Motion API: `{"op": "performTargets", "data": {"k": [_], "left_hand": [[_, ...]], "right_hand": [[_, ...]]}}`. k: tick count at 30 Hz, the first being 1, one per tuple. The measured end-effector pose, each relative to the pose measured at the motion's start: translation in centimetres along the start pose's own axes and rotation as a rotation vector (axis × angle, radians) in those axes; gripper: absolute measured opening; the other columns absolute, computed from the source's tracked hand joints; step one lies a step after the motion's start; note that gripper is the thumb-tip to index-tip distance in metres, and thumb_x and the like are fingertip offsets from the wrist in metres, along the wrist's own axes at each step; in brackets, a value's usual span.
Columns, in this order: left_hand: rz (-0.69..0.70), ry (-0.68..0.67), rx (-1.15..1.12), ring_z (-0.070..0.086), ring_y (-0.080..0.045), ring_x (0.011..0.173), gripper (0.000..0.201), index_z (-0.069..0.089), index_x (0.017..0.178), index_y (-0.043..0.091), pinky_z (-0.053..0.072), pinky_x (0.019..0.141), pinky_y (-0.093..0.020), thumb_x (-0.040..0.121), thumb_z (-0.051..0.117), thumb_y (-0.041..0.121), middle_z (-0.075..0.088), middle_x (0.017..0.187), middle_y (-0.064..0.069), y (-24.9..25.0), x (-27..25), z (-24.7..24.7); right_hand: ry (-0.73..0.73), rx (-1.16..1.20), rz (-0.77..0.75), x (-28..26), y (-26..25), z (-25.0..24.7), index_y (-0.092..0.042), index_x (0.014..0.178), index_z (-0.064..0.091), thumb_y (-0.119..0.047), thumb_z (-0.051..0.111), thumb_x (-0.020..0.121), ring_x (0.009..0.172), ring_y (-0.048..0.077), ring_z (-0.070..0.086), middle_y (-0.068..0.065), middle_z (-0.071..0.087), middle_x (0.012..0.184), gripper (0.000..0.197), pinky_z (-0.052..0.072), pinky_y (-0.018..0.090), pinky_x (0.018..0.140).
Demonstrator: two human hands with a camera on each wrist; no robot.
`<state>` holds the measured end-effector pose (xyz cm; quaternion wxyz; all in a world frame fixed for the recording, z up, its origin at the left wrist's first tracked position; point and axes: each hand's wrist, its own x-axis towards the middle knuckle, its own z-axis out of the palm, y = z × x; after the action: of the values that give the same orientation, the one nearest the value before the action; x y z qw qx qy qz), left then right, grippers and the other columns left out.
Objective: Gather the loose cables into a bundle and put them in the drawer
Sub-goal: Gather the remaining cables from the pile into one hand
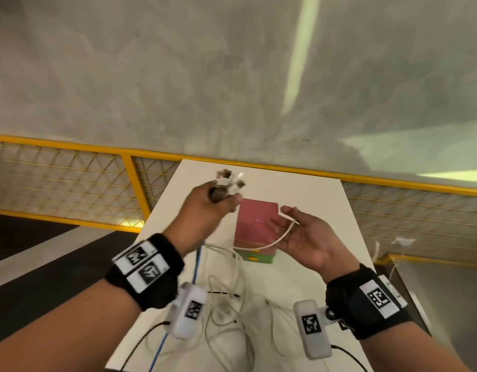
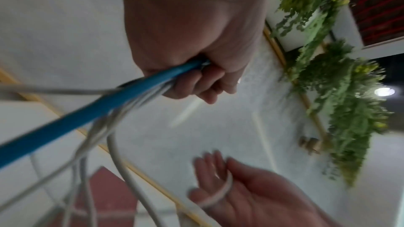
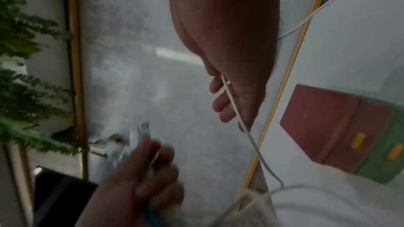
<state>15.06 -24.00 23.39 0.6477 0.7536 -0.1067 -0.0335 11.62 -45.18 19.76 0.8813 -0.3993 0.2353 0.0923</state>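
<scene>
Blue cable, pink-and-green drawer box

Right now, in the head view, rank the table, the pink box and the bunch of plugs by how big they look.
Largest to smallest:
1. table
2. pink box
3. bunch of plugs, though the left hand holds it up nearer the camera, which flatters its size.
</scene>
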Motion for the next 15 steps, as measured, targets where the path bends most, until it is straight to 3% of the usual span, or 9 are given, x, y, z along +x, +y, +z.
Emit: {"op": "performTargets", "data": {"k": [2, 3, 5, 6, 7, 9, 11, 13, 15], "left_hand": [[0.043, -0.055, 0.028, 0.06, 0.004, 0.051, 0.009, 0.071, 0.091, 0.02, 0.046, 0.051, -0.015, 0.084, 0.076, 0.02, 0.071, 0.069, 0.011, 0.3, 0.1, 3.1], [0.04, -0.081, 0.065, 0.069, -0.002, 0.064, 0.015, 0.073, 0.094, 0.02, 0.053, 0.061, -0.022, 0.08, 0.078, 0.024, 0.075, 0.076, 0.009, -0.2, 0.1, 4.3], [0.03, -0.124, 0.149, 0.073, -0.012, 0.083, 0.019, 0.074, 0.095, 0.021, 0.057, 0.076, -0.033, 0.077, 0.079, 0.025, 0.077, 0.088, 0.002, -1.5, -0.2, 5.8], [0.03, -0.136, 0.161, 0.072, -0.013, 0.085, 0.018, 0.073, 0.095, 0.022, 0.056, 0.079, -0.034, 0.078, 0.078, 0.023, 0.077, 0.089, 0.001, -1.9, -0.4, 6.2], [0.021, -0.148, 0.155, 0.072, -0.013, 0.084, 0.017, 0.073, 0.095, 0.021, 0.056, 0.077, -0.033, 0.078, 0.078, 0.021, 0.076, 0.088, 0.0, -2.4, -0.5, 6.3], [0.012, -0.206, 0.171, 0.069, -0.007, 0.074, 0.013, 0.072, 0.09, 0.019, 0.052, 0.069, -0.025, 0.078, 0.078, 0.016, 0.074, 0.08, 0.003, -2.9, -0.6, 6.1], [0.0, -0.304, 0.211, 0.062, 0.0, 0.065, 0.012, 0.073, 0.087, 0.016, 0.046, 0.065, -0.019, 0.078, 0.079, 0.014, 0.071, 0.076, 0.007, -3.0, -0.9, 5.2], [-0.011, -0.367, 0.249, 0.059, 0.004, 0.065, 0.009, 0.074, 0.083, 0.02, 0.045, 0.065, -0.018, 0.078, 0.08, 0.016, 0.071, 0.073, 0.011, -3.1, -1.1, 3.9], [-0.017, -0.322, 0.258, 0.054, 0.009, 0.055, 0.011, 0.071, 0.077, 0.024, 0.041, 0.059, -0.014, 0.081, 0.078, 0.017, 0.065, 0.06, 0.019, -2.9, -1.1, 2.6]], "right_hand": [[-0.076, -0.023, 0.019, -0.4, 0.8, 1.3, -0.01, 0.103, 0.064, -0.027, 0.045, 0.101, 0.103, 0.036, 0.064, 0.018, 0.067, 0.103, 0.026, 0.06, 0.047, 0.074], [-0.11, -0.025, 0.015, -0.5, 1.0, 1.9, -0.008, 0.109, 0.064, -0.028, 0.044, 0.101, 0.102, 0.035, 0.065, 0.019, 0.068, 0.107, 0.03, 0.058, 0.048, 0.081], [-0.148, -0.006, 0.019, -0.6, 1.1, 2.6, -0.005, 0.125, 0.06, -0.028, 0.037, 0.103, 0.107, 0.032, 0.065, 0.018, 0.066, 0.12, 0.039, 0.053, 0.048, 0.091], [-0.145, 0.004, 0.034, -0.5, 1.2, 2.8, -0.004, 0.129, 0.058, -0.027, 0.035, 0.103, 0.107, 0.031, 0.066, 0.017, 0.066, 0.122, 0.042, 0.053, 0.046, 0.091], [-0.145, 0.009, 0.051, -0.6, 1.2, 2.8, -0.003, 0.127, 0.06, -0.026, 0.034, 0.103, 0.101, 0.03, 0.068, 0.016, 0.068, 0.116, 0.042, 0.054, 0.046, 0.088], [-0.135, 0.004, 0.079, -0.7, 1.2, 2.4, -0.002, 0.103, 0.072, -0.025, 0.038, 0.101, 0.086, 0.031, 0.071, 0.019, 0.072, 0.102, 0.041, 0.055, 0.048, 0.084], [-0.081, -0.018, 0.087, -0.5, 0.9, 1.5, -0.002, 0.079, 0.074, -0.023, 0.043, 0.098, 0.088, 0.036, 0.069, 0.022, 0.072, 0.096, 0.042, 0.05, 0.051, 0.091], [0.046, -0.011, 0.055, 0.0, 0.4, -0.1, -0.003, 0.077, 0.068, -0.017, 0.045, 0.097, 0.095, 0.037, 0.065, 0.022, 0.07, 0.102, 0.034, 0.048, 0.053, 0.09], [0.166, -0.076, 0.026, 0.2, -0.4, -1.9, -0.007, 0.091, 0.058, -0.018, 0.044, 0.098, 0.095, 0.034, 0.062, 0.022, 0.062, 0.112, 0.019, 0.049, 0.051, 0.082]]}}
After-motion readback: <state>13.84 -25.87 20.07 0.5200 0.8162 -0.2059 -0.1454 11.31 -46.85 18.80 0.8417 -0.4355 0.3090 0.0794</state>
